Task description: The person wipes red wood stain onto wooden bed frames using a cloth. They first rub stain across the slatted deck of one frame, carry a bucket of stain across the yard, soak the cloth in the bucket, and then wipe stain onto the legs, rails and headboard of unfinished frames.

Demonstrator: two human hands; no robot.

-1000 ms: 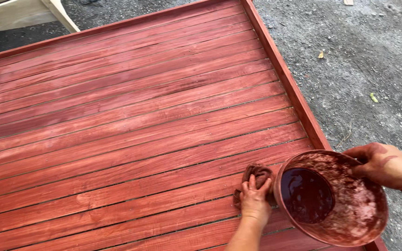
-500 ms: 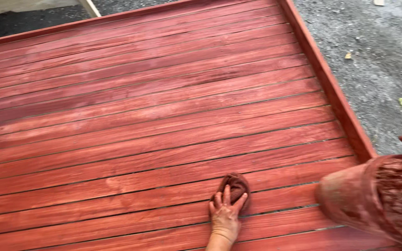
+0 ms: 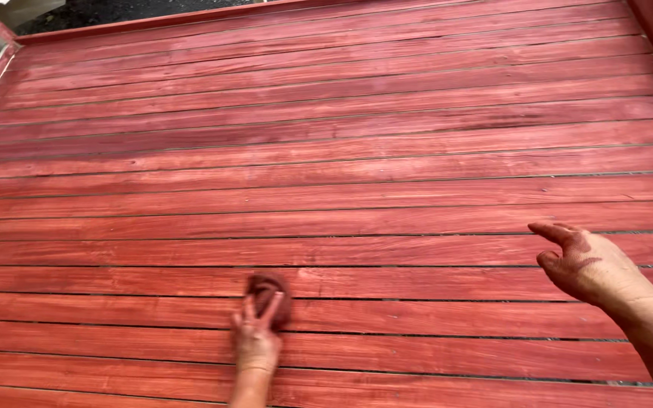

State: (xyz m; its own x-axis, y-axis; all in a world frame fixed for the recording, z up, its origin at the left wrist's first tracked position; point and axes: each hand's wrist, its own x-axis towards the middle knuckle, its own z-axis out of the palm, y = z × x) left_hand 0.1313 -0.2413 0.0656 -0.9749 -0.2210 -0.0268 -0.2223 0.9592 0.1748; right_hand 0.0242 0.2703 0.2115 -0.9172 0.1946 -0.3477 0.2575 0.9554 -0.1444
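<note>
Red-brown stain covers the left hand (image 3: pixel 257 340), which lies flat near the bottom of the frame with its fingers (image 3: pixel 268 305) loosely spread and pressed down on a dark, stain-soaked rag (image 3: pixel 269 291). The wad sits directly ahead of the fingertips, on a plank of the slatted wooden panel (image 3: pixel 326 151), and is the thing nearest that hand. To the right and slightly farther out, the right hand (image 3: pixel 591 264) hovers empty above the boards, well apart from the rag, its smeared fingers held loosely together and pointing left. The planks run side to side across the view, so their long axis lies crosswise to the left forearm. Beyond both hands the stained boards stretch away to a raised wooden border (image 3: pixel 153 23) at the far edge, with dark ground just behind it.
</note>
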